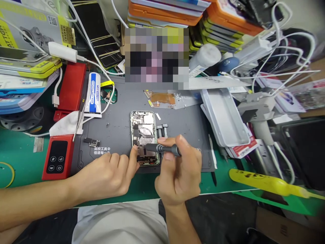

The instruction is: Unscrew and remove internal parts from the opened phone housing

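Observation:
An opened smartphone (pixel 146 135) lies on the dark grey work mat, its circuit boards and metal plates exposed. My left hand (pixel 108 173) is at its lower left edge, fingers curled in, the index fingertip pressing on the inside and the thumb mostly hidden. In my right hand (pixel 177 173) is a dark screwdriver (pixel 165 149), gripped between thumb and fingers. It slants left over the phone; its tip is near my left index finger, and I cannot tell whether it touches a screw. Two small grey screwdriver-like pieces (pixel 163 129) lie just right of the phone.
A small metal part (pixel 92 142), tweezers (pixel 79 118), a white-blue tube (pixel 94 93) and a red device (pixel 58 157) are at left. White trays (pixel 225 118) and a yellow-handled tool (pixel 261 181) stand right. Orange flex parts (pixel 162 99) lie behind. Cables cross the back.

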The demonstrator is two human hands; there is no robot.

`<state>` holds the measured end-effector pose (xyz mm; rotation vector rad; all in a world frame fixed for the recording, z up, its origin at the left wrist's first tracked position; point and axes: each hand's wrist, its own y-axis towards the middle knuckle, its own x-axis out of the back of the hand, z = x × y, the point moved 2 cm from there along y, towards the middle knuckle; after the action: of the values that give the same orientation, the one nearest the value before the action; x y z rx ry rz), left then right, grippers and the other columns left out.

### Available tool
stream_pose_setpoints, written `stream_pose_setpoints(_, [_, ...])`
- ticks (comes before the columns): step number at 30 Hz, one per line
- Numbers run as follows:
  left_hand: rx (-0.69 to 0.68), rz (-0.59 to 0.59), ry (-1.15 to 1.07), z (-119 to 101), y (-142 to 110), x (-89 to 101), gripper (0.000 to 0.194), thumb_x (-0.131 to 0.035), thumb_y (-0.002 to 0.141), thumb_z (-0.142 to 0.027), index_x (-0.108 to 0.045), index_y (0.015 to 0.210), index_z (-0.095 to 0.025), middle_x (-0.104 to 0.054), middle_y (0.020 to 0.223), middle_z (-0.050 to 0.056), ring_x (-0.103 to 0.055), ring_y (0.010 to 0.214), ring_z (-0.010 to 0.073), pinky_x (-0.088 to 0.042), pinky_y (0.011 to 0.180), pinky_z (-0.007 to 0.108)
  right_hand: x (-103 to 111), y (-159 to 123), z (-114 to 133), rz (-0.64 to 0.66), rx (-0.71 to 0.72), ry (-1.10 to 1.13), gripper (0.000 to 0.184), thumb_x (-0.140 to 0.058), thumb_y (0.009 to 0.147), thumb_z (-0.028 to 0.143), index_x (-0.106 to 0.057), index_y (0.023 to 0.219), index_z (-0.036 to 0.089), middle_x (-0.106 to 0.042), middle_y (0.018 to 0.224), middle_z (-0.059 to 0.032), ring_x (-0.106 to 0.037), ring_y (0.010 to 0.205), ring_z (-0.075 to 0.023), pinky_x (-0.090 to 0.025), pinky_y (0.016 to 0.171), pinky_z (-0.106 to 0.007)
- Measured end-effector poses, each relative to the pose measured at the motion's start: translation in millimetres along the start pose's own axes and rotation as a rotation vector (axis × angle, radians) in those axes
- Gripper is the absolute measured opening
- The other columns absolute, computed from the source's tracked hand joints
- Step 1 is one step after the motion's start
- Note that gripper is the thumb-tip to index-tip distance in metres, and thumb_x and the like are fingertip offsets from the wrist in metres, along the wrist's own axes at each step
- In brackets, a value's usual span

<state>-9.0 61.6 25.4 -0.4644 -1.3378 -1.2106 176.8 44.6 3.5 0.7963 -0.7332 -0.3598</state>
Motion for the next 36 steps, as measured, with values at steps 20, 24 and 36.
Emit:
stream_pose_setpoints(20, [0.035,0.018,0.003,-2,-7,-8.0,0.048,-0.068,0.101,-0.029,-0.065,0.135,0.006,-0.05,0.068,-0.005,-0.05,0.052,0.013,-0.037,0.045,0.03,-1,-2,-2,0.002,0.014,0.008,0.071,-0.07,0.095,0.009,-0.051,0.16,0.029,-0.075,0.118,-0.0093,-0.074,0.102,-0.023,-0.067,0.082,-0.038])
stream_pose_setpoints(24, [0.083,-0.029,-0.039,-3,-7,-6.8,0.046,-0.067,0.101,-0.031,-0.064,0.134,0.001,-0.052,0.066,-0.005,-0.049,0.05,0.0139,-0.034,0.045,0.032,-2,-6,-4,0.002,0.013,0.011,0.079,-0.076,0.091,0.008,-0.048,0.162,0.029,-0.073,0.126,-0.011,-0.075,0.102,-0.0249,-0.069,0.082,-0.041])
stream_pose_setpoints(36, [0.115,-0.156,-0.514,-15,-6,-6.9,0.03,-0.053,0.103,-0.028,-0.053,0.074,-0.022,-0.059,0.059,-0.005,-0.052,0.05,0.0137,-0.035,0.048,0.033,-3,9,11,-0.011,-0.217,0.367,0.062,-0.076,0.08,-0.011,-0.056,0.127,0.025,-0.079,0.114,-0.0047,-0.083,0.099,-0.0221,-0.074,0.073,-0.034])
